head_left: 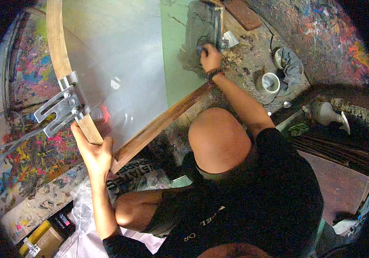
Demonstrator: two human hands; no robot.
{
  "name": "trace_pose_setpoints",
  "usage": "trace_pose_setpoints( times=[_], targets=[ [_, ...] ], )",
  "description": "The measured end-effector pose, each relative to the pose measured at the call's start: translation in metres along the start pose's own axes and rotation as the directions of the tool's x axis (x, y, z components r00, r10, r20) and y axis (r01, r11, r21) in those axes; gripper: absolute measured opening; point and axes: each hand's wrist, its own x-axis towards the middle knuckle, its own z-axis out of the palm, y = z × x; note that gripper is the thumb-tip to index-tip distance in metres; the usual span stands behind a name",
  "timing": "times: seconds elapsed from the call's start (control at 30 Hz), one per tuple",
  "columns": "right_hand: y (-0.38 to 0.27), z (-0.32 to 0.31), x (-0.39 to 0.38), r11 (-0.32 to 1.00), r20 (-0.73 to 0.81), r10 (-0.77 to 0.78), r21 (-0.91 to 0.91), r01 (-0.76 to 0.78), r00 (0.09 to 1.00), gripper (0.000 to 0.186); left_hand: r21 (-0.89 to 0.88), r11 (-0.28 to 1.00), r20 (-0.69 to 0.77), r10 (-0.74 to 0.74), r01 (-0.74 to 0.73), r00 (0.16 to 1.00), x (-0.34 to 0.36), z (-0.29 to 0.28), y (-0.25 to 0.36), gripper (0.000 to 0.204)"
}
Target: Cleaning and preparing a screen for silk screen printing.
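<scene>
A wooden-framed printing screen (163, 119) with pale mesh (120, 38) lies slanted before me. My left hand (95, 150) is wrapped round its near left corner, below a slotted metal bracket (70, 105) fixed to the left bar. A green strip (171, 56) runs along the screen's right part, and beside it spreads a dark grey smear (195, 26). My right hand (210, 58), a dark band at the wrist, is closed over this smear near the right edge. Something dark shows at its fingers, too unclear to name.
Right of the screen stand a white pot (269, 82) and a container (282, 58) with crumpled dark material over it. A spoon (287, 104) lies nearby. Stacked boards (335, 180) sit at my right. The paint-splattered surface (29, 150) extends left. My bare knee (219, 137) is close to the frame.
</scene>
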Motion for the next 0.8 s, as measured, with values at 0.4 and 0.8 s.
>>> trace_pose_setpoints(
  times=[0.4, 0.8],
  targets=[
    [-0.012, 0.001, 0.01, 0.999, -0.01, -0.039, 0.007, 0.039, 0.999, 0.019, -0.023, 0.999, -0.004, 0.022, -0.022, 1.0, -0.001, 0.001, 0.0, 0.069],
    [-0.003, 0.002, 0.038, 0.969, 0.032, 0.188, -0.171, -0.18, 0.982, 0.027, 0.06, 0.996, 0.031, -0.065, 0.063, 0.997, -0.001, -0.001, 0.007, 0.082]
  ],
)
